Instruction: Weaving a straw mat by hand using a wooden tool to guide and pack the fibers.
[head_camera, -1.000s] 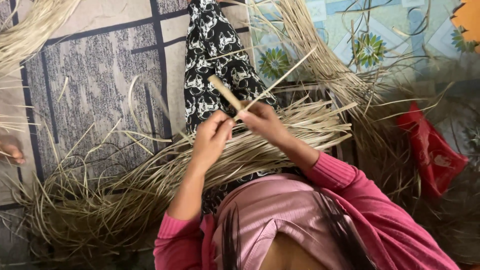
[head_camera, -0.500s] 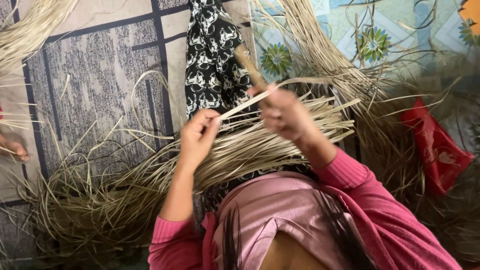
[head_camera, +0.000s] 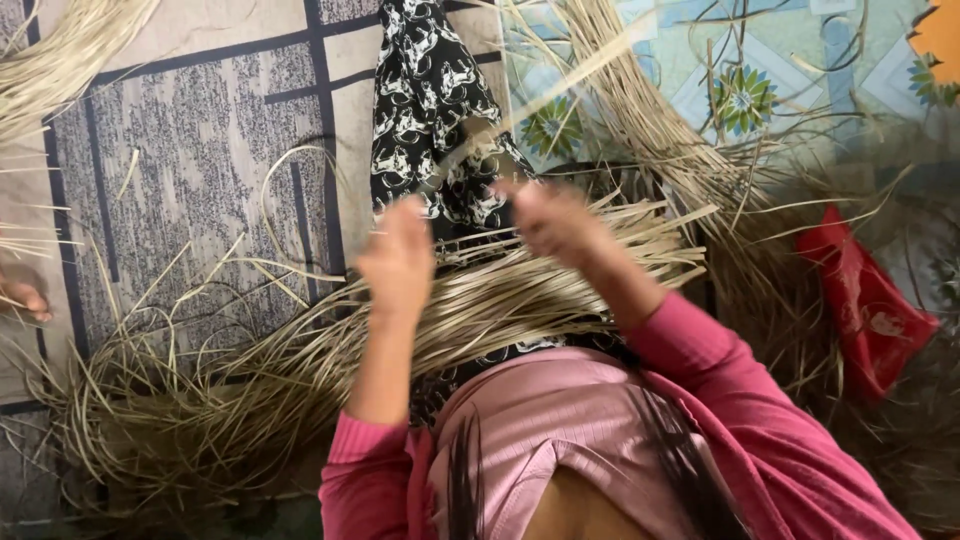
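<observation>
Dried straw strips (head_camera: 520, 290) are spread across the lap; one blurred strip (head_camera: 560, 85) is raised between the left hand (head_camera: 398, 262) and right hand (head_camera: 556, 222), grips unclear. Most strips lie loose, unworked.

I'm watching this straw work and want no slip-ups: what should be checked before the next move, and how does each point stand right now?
1. Left hand grips a strand: cannot tell, the hand is blurred.
2. Right hand holds the pale strip that runs up and to the right: cannot tell, both are blurred by motion.
3. Bundle of straw lies across the lap within reach: ok.
4. Loose straw piled on the patterned mat on the left side: ok, close at hand.
5. Red packet lies apart from both hands: ok.
6. Another person's fingers at the left edge are apart from the bundle: ok.
</observation>
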